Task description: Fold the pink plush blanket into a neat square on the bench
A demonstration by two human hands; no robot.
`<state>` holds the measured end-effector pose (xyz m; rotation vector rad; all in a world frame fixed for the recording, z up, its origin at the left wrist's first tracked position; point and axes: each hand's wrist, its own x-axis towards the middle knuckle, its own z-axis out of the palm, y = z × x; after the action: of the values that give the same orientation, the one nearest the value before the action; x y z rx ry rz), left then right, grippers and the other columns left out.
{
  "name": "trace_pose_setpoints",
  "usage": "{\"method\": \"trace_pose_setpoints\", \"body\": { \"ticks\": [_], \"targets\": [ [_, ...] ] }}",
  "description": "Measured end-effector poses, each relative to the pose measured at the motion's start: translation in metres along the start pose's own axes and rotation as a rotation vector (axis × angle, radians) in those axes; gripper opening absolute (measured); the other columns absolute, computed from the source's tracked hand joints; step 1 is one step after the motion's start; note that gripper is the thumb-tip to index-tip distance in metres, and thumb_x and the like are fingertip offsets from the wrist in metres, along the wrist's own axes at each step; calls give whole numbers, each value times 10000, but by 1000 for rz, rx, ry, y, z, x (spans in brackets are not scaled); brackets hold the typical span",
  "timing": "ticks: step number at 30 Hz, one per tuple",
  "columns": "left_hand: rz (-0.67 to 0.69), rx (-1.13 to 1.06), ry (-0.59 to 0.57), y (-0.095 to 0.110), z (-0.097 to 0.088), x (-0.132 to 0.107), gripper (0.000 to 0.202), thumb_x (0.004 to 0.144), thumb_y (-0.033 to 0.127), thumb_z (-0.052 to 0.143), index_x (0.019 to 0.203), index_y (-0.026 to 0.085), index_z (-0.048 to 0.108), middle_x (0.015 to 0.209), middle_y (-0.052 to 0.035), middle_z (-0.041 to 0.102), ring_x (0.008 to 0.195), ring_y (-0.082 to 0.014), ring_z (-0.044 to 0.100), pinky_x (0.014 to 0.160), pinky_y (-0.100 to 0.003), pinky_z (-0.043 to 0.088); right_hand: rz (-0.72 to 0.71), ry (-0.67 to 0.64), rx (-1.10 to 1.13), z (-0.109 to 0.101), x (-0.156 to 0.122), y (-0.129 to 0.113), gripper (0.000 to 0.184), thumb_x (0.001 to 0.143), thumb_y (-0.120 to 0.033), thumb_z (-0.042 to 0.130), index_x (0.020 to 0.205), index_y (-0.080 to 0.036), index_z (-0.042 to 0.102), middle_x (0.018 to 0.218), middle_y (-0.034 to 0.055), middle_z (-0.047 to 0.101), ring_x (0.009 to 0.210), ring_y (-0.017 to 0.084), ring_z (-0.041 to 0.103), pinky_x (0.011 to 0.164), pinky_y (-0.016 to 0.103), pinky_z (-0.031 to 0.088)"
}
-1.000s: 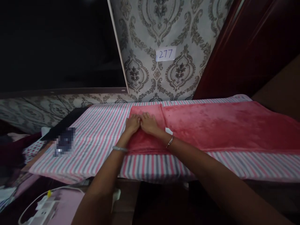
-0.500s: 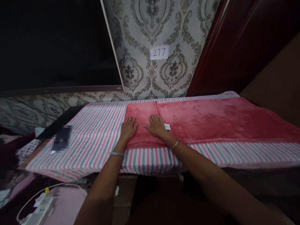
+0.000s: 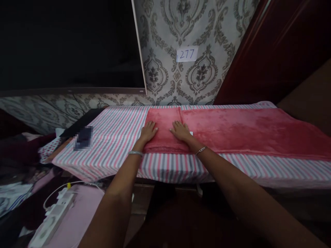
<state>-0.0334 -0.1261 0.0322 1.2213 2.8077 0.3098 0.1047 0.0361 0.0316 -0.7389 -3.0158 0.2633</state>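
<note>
A pinkish-red plush blanket [image 3: 248, 132] lies lengthwise on a striped cloth [image 3: 121, 134], its left end folded over into a thicker layered section. My left hand [image 3: 149, 131] rests flat on the left edge of that folded part, fingers stretched out. Flat on the fold's right side is my right hand [image 3: 180, 130], its fingers spread, close to the crease where the single long stretch begins. A small white tag [image 3: 191, 133] peeks out beside the right hand, partly hidden by it. Neither hand grips the fabric.
A large dark television [image 3: 69, 44] hangs over the table's left part. A blurred dark object [image 3: 83, 138] lies on the cloth at left. At lower left, a white power strip [image 3: 53, 218] rests on a pink surface. A dark red panel [image 3: 261, 58] stands behind at right.
The camera view has shifted, so the scene appears further right and slightly higher. Both hands stay flat on the folded part; the right hand covers more of the white tag.
</note>
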Motion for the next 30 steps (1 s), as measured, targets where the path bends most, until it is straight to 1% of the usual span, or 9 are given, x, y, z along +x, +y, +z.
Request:
{"method": "trace_pose_setpoints", "body": {
  "ticks": [2, 5, 8, 11, 14, 18, 22, 27, 30],
  "targets": [
    [1, -5, 18, -1, -6, -9, 576, 1054, 381, 314, 1598, 196, 342, 1695, -101, 269, 1575, -238, 223, 1239, -512, 294, -11, 34, -1, -8, -3, -11, 604, 1082, -395, 302, 1599, -87, 348, 1666, 175, 268, 1551, 289, 226, 1237, 550, 186],
    [34, 66, 81, 4, -5, -31, 559, 1032, 334, 360, 1579, 226, 388, 1683, -97, 305, 1568, -263, 243, 1228, -556, 304, -112, 97, 14, -10, -11, -41, 570, 1070, -327, 317, 1597, -117, 375, 1674, 155, 258, 1557, 296, 207, 1243, 552, 165],
    [81, 122, 71, 12, 5, -54, 570, 1021, 272, 329, 1576, 162, 390, 1671, -127, 322, 1566, -263, 250, 1238, -557, 290, -203, 71, 70, 0, -22, -70, 548, 1066, -286, 307, 1597, -180, 395, 1674, 120, 274, 1555, 286, 221, 1236, 564, 185],
    [105, 159, 71, 16, 18, -66, 599, 1014, 242, 291, 1593, 95, 338, 1672, -151, 303, 1575, -267, 218, 1261, -569, 228, -238, 69, 93, 16, -30, -80, 551, 1078, -310, 291, 1614, -204, 364, 1675, 96, 278, 1557, 276, 216, 1240, 570, 177],
    [117, 176, 81, 15, 24, -67, 611, 1015, 289, 330, 1600, 113, 332, 1686, -149, 260, 1577, -286, 211, 1265, -586, 205, -235, 96, 78, 27, -33, -67, 593, 1084, -434, 317, 1618, -178, 354, 1680, 96, 263, 1564, 271, 192, 1256, 533, 159],
    [127, 176, 66, 13, 23, -65, 615, 1029, 342, 354, 1606, 133, 323, 1693, -149, 232, 1578, -291, 208, 1263, -594, 198, -189, 103, 4, 32, -36, -34, 693, 1054, -546, 389, 1614, -139, 356, 1680, 140, 236, 1564, 291, 193, 1261, 517, 149],
    [129, 168, 74, 14, 21, -66, 611, 1036, 346, 359, 1607, 132, 319, 1691, -152, 235, 1578, -294, 204, 1264, -594, 193, -172, 82, -45, 30, -44, -14, 734, 1041, -546, 417, 1620, -103, 332, 1682, 157, 214, 1568, 289, 178, 1269, 484, 138],
    [116, 144, 75, 15, 22, -69, 605, 1035, 338, 369, 1605, 138, 327, 1688, -143, 245, 1576, -288, 212, 1269, -584, 189, -168, 72, -34, 29, -51, -8, 720, 1044, -513, 411, 1621, -91, 324, 1689, 148, 194, 1575, 266, 156, 1281, 444, 107],
    [119, 128, 87, 15, 22, -70, 601, 1033, 333, 373, 1600, 138, 336, 1688, -137, 248, 1579, -280, 203, 1271, -582, 186, -169, 34, -6, 26, -46, -6, 701, 1039, -481, 425, 1615, -91, 339, 1682, 151, 219, 1570, 269, 180, 1277, 449, 139]
  ]
}}
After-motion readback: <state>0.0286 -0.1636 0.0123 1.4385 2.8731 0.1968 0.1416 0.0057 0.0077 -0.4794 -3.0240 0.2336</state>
